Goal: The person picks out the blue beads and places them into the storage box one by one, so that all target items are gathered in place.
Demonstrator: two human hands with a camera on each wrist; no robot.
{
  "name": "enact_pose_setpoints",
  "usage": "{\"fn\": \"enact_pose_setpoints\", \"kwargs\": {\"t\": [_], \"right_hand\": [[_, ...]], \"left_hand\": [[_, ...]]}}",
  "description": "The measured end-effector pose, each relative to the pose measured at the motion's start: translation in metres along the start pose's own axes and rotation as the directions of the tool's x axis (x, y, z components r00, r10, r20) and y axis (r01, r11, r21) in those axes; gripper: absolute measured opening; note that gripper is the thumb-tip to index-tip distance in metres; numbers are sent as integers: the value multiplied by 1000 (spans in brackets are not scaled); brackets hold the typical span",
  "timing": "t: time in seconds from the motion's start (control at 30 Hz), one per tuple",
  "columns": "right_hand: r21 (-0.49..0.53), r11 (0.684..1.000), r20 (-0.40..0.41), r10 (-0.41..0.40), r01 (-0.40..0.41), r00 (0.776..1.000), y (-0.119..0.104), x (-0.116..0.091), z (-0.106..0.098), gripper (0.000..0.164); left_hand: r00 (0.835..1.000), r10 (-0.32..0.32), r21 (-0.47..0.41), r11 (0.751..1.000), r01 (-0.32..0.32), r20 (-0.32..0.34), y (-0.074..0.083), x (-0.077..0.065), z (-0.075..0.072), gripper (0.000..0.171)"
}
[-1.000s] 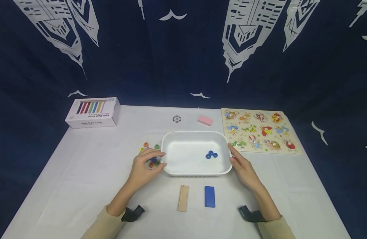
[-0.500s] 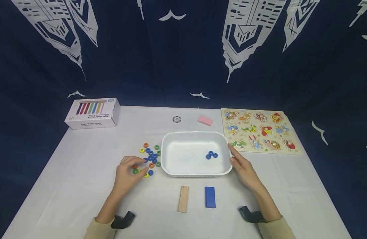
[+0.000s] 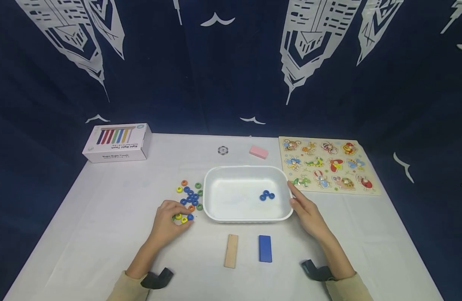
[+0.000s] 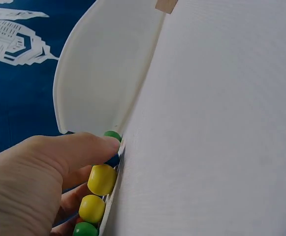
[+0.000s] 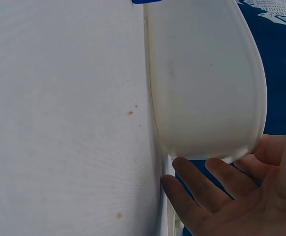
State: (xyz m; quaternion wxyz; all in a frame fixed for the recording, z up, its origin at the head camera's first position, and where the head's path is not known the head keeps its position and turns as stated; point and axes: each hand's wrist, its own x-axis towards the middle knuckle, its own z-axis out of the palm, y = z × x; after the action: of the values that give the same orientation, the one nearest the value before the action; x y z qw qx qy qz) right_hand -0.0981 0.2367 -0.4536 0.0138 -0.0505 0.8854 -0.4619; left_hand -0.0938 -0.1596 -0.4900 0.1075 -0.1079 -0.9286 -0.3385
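My left hand (image 3: 168, 223) is at the near side of a loose cluster of wooden beads. Its thumb and index finger pinch a blue bead (image 3: 190, 217); in the left wrist view the thumb hides most of that bead. Yellow beads (image 4: 102, 180) and a green bead (image 4: 85, 229) lie beside the fingers. A white tray (image 3: 247, 220) stands right of the cluster, with three blue beads (image 3: 266, 195) inside. My right hand (image 3: 309, 216) rests against the tray's right end; in the right wrist view its fingers are spread and fairly straight along the end wall.
A plain wooden block (image 3: 231, 251) and a blue block (image 3: 265, 248) lie in front of the tray. Behind it are a pink block (image 3: 259, 151) and a poker chip (image 3: 223, 150). An insect puzzle board (image 3: 328, 165) lies back right, a white box (image 3: 116, 143) back left.
My left hand has moved from the tray's left edge to the left, over the beads, then slightly right onto the blue bead. My right hand has stayed at the tray.
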Motion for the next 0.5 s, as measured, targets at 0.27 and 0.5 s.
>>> {"fn": "enact_pose_setpoints", "kwargs": {"t": [0.27,0.5], "right_hand": [[-5,1000,3,-14,14,1000,-1,0,-1,46],[-3,1000,9,-10,10,1000,1,1,-1,46]], "left_hand": [[998,10,-133,991,-18,-62,31,17,-19,24],[996,78,-324,944,-60,42,87,58,-15,22]]}}
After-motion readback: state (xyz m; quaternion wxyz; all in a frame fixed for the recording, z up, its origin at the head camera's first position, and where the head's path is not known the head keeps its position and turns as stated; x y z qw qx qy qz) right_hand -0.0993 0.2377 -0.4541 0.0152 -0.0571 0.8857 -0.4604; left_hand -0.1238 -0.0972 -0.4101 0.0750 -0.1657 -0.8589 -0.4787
